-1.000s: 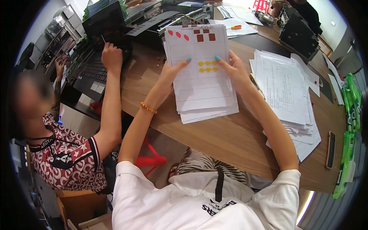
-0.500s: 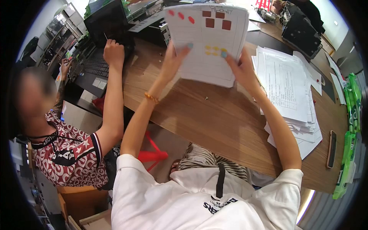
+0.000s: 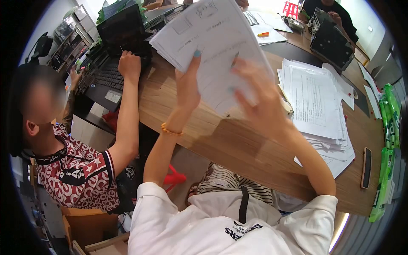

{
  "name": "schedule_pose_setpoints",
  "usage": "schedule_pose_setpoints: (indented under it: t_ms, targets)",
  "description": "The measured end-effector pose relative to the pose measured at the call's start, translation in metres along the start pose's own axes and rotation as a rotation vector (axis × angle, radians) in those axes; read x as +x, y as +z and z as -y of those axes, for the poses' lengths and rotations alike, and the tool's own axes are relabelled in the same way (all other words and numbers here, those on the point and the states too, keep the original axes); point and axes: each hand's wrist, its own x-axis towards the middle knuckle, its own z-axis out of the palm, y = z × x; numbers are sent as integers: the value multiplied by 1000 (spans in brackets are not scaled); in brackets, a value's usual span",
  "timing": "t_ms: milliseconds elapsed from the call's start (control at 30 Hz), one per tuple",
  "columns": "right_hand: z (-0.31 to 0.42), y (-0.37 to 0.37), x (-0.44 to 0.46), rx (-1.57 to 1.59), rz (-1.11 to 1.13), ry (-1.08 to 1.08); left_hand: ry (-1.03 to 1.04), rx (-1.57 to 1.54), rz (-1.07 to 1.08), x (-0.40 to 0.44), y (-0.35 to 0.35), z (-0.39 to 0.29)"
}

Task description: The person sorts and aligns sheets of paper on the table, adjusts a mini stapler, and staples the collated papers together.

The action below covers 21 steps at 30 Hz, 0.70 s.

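Observation:
Above the wooden table, my left hand grips a stack of white papers at its lower left edge, thumb on top and fingers behind. The stack is tilted, and its top sheet carries faint printed lines and handwriting. My right hand is blurred by motion over the stack's right side, its fingers apart and nothing visible between them; whether a fingertip touches the paper cannot be made out.
On the right lie another pile of papers, a phone and green packages. A person sits at the left by a laptop. A screwdriver rests on papers behind. Another person is at the far right.
The sheet with red, brown and yellow shapes no longer shows; a sheet with writing faces up. The stack has tilted. My right hand has let go of its edge and opened over it.

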Motion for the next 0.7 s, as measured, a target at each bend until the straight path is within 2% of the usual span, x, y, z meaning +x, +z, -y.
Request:
schedule_pose_setpoints:
  t_ms: [67, 100, 167, 200, 267, 400, 500, 567, 700]
  targets:
    - [-16, -25, 7, -269, -269, 186, -192, 7, 91, -6, -6, -9]
    - [-25, -28, 11, -273, -266, 186, -193, 3, 93, -6, -12, -9]
    - [-47, -32, 20, 245, -187, 633, -357, -63, 250, -4, -23, -4]
    - [-53, -32, 23, 237, -191, 633, -357, -68, 258, -1, -26, -3]
    - [-64, -25, 22, 952, 219, 1012, -528, -30, 222, 5, -29, -2]
    - [-86, 16, -1, 929, 155, 1005, -631, 180, 205, 16, -37, -5]
    - [-90, 34, -11, 844, 57, 1036, -607, 184, 255, 25, -70, 18]
    - [-94, 36, -18, 815, 84, 1037, -605, 3, 233, 28, -82, 21]
    - [-89, 33, -27, 871, 56, 1013, -492, 156, 204, 14, -79, 23]
